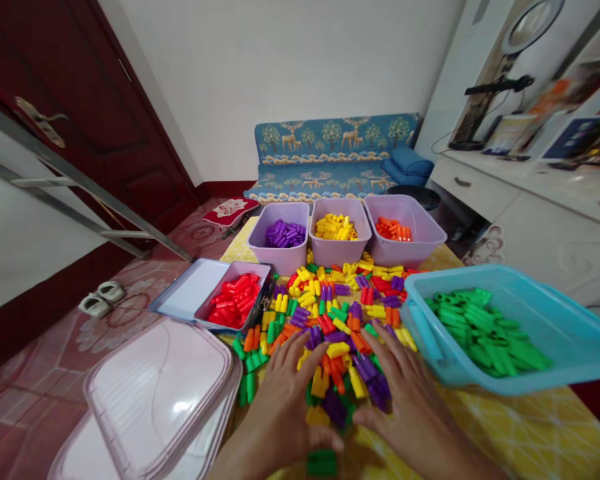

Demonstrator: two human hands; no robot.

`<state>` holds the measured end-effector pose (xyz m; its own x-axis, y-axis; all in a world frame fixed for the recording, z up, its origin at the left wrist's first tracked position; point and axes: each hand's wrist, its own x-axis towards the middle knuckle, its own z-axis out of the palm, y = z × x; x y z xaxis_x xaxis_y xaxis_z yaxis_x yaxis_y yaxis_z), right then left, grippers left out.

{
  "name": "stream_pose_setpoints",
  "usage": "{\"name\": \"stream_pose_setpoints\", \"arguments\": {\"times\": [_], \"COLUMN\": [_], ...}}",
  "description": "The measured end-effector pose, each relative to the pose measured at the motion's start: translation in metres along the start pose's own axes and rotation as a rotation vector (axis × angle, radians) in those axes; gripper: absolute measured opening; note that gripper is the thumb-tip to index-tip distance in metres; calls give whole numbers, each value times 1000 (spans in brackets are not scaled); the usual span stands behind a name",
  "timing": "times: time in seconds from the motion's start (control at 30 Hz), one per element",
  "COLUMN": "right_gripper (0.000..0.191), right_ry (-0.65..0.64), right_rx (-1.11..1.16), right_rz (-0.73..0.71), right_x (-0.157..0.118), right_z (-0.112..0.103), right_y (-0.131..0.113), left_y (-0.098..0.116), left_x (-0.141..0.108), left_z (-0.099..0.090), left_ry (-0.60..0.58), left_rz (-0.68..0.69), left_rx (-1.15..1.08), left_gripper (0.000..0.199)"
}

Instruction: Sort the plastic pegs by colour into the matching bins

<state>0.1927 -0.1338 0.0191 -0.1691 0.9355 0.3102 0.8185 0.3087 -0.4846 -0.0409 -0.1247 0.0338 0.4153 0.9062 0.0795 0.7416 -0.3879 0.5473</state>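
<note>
**Hand Position Relative to Loose Pieces**

Both hands are positioned over the near part of a mixed spread of plastic pieces [338,349] on the yellow tablecloth [530,427]. The left hand [285,397] and the right hand [413,393] flank the near end of the spread, thumbs turned inward.

Grip state: both hands are wide, fingers spread and thumbs well away from the index fingers. Neither hand closes on a piece. Fingertip contact with the spread cannot be determined.

Critical relation: a yellow piece [359,382] lies in the gap between the hands, nearer the right. Its long axis points away from the person, with the far end angled slightly left. A purple cluster [379,392] sits between this piece and the right hand, just inside the thumb and index finger. On the opposite side, a broad yellow block [321,382] lies nearer the left hand.

Surroundings: the blue tub [555,327] of green pieces stands to the right; the open box [253,268] of red pieces stands to the left.
</note>
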Motion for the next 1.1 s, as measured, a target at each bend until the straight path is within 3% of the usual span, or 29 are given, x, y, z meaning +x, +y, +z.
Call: {"name": "stream_pose_setpoints", "arguments": {"times": [0.07, 0.17, 0.33, 0.47, 0.6, 0.87, 1.0, 1.1], "right_gripper": [110, 109, 92, 80, 68, 59, 56, 52], "right_ry": [-23, -41, -59, -30, 70, 86, 100, 68], "right_rx": [-36, -30, 118, 301, 414, 548, 527, 456], "right_rz": [45, 79, 66, 17, 12, 174, 259, 218], "right_x": [-26, -36, -19, 5, 37, 93, 100, 98], "right_z": [18, 36, 48, 51, 49, 46, 53, 58], "right_y": [18, 32, 23, 17, 19, 25, 28, 29], "left_y": [-4, -5, 5, 9, 10, -8, -22, -24], "left_x": [-15, -24, -13, 9, 39, 111, 120, 115], "left_z": [12, 31, 47, 52, 49, 13, 22, 32], "left_ry": [-72, -103, 31, 105, 192, 291, 465, 454], "left_rz": [6, -14, 11, 10, 11, 17, -74, -77], "left_rx": [29, 14, -48, -91, -190, -248, -193, -168], "left_gripper": [116, 115, 90, 87, 82, 78, 79, 73]}}
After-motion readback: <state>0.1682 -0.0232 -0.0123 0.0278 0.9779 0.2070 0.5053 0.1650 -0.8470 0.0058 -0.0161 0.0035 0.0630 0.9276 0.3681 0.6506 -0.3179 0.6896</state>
